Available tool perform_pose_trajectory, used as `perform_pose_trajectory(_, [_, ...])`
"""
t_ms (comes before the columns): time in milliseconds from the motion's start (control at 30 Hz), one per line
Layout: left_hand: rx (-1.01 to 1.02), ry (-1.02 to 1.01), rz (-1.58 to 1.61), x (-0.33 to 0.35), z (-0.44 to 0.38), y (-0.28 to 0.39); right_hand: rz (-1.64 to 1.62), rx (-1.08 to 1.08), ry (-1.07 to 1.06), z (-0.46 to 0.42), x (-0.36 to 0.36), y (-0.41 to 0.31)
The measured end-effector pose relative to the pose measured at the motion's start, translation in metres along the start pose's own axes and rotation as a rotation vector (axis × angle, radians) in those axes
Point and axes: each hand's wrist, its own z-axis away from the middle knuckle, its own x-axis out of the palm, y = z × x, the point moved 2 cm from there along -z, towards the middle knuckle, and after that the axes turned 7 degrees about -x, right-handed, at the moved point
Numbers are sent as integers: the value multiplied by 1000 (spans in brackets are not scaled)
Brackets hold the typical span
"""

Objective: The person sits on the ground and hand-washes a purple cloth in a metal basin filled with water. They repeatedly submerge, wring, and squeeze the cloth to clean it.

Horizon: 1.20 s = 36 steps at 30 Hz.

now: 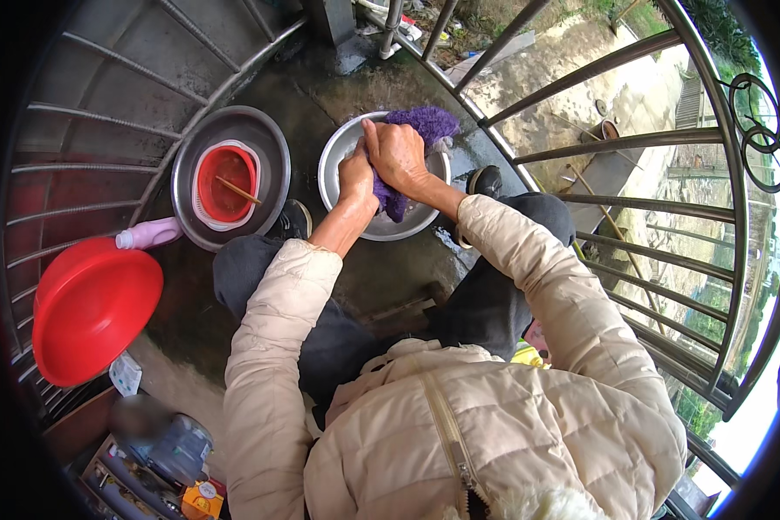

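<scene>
My left hand (355,174) and my right hand (398,156) are pressed together around a bunched purple cloth (422,123). The cloth looks wet and fuzzy. One end spreads past my right hand over the rim of a metal basin (330,188), while another end hangs below my hands inside it. Both hands are over this basin, which stands on the dark wet floor between my feet. Some of the basin's bottom is hidden by my hands and the cloth.
At left stands a larger metal basin (276,143) holding a white-rimmed red basket (224,175) with a wooden stick (237,188) across it. Nearby are a pink bottle (149,234) and a tilted red plastic basin (97,312). Metal railings (624,136) run along the right.
</scene>
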Motion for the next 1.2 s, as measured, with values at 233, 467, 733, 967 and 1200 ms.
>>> perform_pose_trajectory(233, [-36,-207,155,-34,-57,-17,-109,-148,-20,23,-1,-26])
perform_pose_trajectory(467, [-8,-145,183,-24,-40,-17,-44,-90,-45,17,-1,-17])
perform_pose_trajectory(733, [-156,-149,215,1,-9,-4,-2,74,-61,-13,-6,12])
perform_pose_trajectory(967, [-33,-537,-395,2,42,49,-890,429,-532,-24,-40,16])
perform_pose_trajectory(1200, [162,-544,-246,-8,39,66,-896,111,-793,-29,-58,47])
